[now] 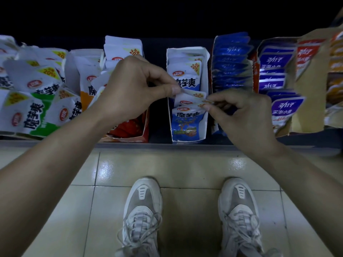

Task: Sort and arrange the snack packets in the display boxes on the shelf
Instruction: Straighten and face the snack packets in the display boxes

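The person stands close before the shelf (55,143), with both arms reaching to one narrow white display box (204,125) near the middle. The left hand (133,86) is almost closed. Its thumb and forefinger pinch the upper left corner of a white-and-blue packet (186,101), and the other fingers are curled toward the palm. The right hand (241,115) is also nearly closed, with thumb and forefinger pressed together on the upper right corner, as far as I can tell of the same packet; the remaining fingers are bent under.

This packet stands inside the box among others of its kind, one in front of it and several behind. Just left of the box is a red box (143,127), partly hidden by the left wrist. Further left, green-and-white packets (37,108) lie in a loose heap. On the right stands a row of dark blue packets (230,62), then purple packets (274,60). Below the shelf is a pale tiled floor (185,167) and two grey-white shoes (143,210).
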A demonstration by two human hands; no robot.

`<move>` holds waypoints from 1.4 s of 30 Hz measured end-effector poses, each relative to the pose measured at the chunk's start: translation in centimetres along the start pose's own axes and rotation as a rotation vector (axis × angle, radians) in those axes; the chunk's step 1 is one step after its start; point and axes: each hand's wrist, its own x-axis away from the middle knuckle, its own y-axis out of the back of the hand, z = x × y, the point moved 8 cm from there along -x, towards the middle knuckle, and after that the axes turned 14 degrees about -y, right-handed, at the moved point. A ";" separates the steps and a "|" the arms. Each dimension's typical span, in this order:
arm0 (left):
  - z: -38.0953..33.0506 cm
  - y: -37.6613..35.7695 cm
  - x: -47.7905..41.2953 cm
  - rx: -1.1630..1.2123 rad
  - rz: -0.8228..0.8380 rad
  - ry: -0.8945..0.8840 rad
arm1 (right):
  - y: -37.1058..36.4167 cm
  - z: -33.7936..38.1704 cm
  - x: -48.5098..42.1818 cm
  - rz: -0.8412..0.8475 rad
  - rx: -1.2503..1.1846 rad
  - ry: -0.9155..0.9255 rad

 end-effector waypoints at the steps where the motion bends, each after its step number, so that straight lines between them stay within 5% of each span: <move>1: 0.0 0.1 0.0 0.002 -0.006 -0.006 | 0.2 0.1 0.1 0.004 0.010 0.017; 10: 0.8 -0.1 0.0 -0.106 -0.008 0.046 | -0.3 0.7 2.0 0.173 0.171 0.204; 20: -1.1 -0.9 1.2 -0.055 0.101 -0.043 | 0.4 0.2 0.4 0.028 0.147 0.021; 25: -1.5 -1.2 1.3 -0.223 0.100 -0.131 | 0.6 -0.1 -0.3 -0.007 0.038 -0.056; 31: -0.8 -0.9 1.3 -0.255 -0.014 -0.076 | -0.7 -0.8 -0.9 0.107 -0.008 -0.193; 42: -0.1 -0.7 1.3 -0.244 -0.026 -0.021 | 0.8 -1.4 -1.6 0.055 -0.250 -0.289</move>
